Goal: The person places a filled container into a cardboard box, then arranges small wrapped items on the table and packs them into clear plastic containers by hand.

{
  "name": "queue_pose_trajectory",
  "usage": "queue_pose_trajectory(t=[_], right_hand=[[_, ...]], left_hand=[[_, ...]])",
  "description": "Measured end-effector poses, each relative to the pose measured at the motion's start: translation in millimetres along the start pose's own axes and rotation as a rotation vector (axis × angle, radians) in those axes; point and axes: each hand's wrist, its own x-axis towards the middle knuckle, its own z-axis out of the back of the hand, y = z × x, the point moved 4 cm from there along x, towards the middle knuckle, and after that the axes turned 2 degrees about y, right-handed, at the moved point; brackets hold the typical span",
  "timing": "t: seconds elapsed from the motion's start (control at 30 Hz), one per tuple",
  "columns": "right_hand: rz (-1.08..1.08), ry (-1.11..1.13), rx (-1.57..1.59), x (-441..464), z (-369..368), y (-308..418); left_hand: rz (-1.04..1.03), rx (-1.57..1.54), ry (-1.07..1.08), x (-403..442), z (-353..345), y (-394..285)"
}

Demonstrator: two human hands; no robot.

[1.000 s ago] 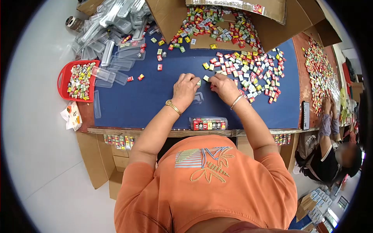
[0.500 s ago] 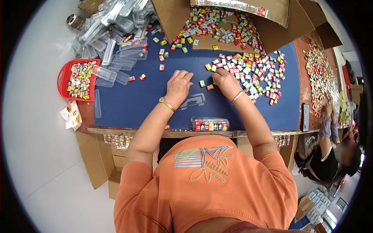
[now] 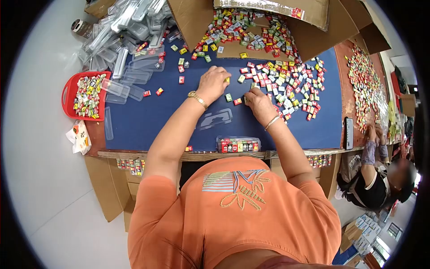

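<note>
My left hand (image 3: 213,85) is closed at the fingertips on a small yellow box (image 3: 227,80), just above the blue table surface. My right hand (image 3: 260,105) has its fingers pinched low over the table; a small box shows partly at the fingertips, its print mostly hidden. Between the hands lie a small green-and-white box (image 3: 229,97) and a small red box (image 3: 237,102). To the right spreads a loose group of small printed boxes (image 3: 286,85). Near the table's front edge, a clear plastic case (image 3: 238,144) holds a row of such boxes.
Clear plastic cases (image 3: 136,31) are heaped at the back left, above a red tray (image 3: 65,99) of small pieces. An open cardboard box (image 3: 192,22) at the back spills more boxes. A phone (image 3: 349,133) lies at right, near another person (image 3: 380,184) working.
My left hand has moved forward and right and taken hold of a yellow box. My right hand has drawn back toward me, beside the red box. The view has shifted slightly.
</note>
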Motion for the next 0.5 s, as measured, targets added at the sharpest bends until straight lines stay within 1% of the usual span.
queue_pose_trajectory(t=[0.03,0.1,0.2,0.27,0.37,0.5], right_hand=[[0.002,-0.003,0.001,-0.7,-0.3,0.9],[0.001,0.004,-0.022,-1.0,-0.1,5.7],[-0.02,0.028,-0.059,-2.4,0.0,12.4],[-0.134,0.042,-0.034,-3.7,5.3,23.3],[-0.192,0.038,-0.071,-1.9,-5.3,27.8],[-0.18,-0.026,-0.071,6.3,-12.0,32.0]], left_hand=[[0.001,0.005,0.007,-11.8,6.7,5.5],[-0.088,0.001,0.007,-33.5,18.8,7.0],[-0.065,-0.022,0.034,-49.8,21.8,-3.5],[-0.072,-0.039,0.033,-53.0,14.1,-3.0],[-0.096,-0.036,0.02,-56.2,10.3,-9.2],[-0.074,-0.035,-0.03,-57.7,11.3,-17.6]])
